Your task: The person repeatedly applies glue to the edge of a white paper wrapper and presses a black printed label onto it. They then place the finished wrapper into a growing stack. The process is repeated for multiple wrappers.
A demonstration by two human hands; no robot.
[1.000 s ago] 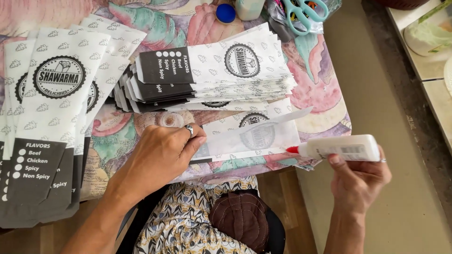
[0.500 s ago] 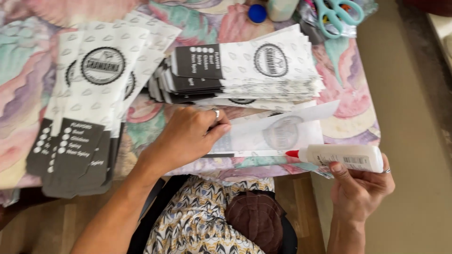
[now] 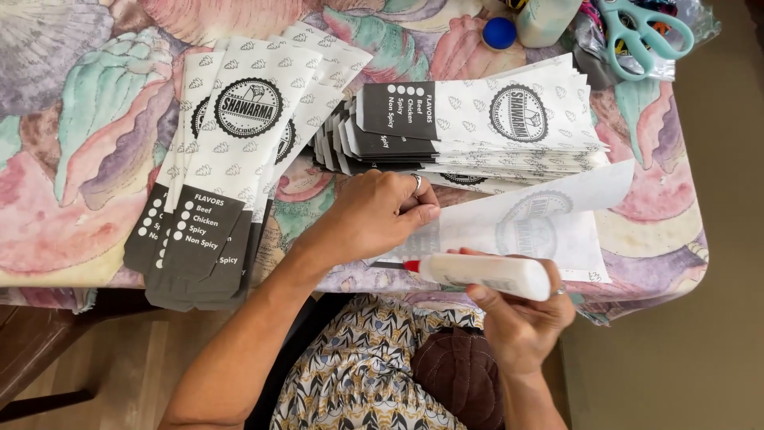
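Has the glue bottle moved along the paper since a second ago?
Yes. The glue bottle in the right hand has slid left along the flat paper bag, its red tip closer to the left hand.

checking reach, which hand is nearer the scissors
Right. The right hand, holding the glue bottle, is below the scissors; the left hand lies farther left on the paper.

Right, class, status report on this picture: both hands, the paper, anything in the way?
Left hand pressing flat paper sheet. Right hand gripping white glue bottle, red tip at sheet edge. Bag stacks beside, not blocking.
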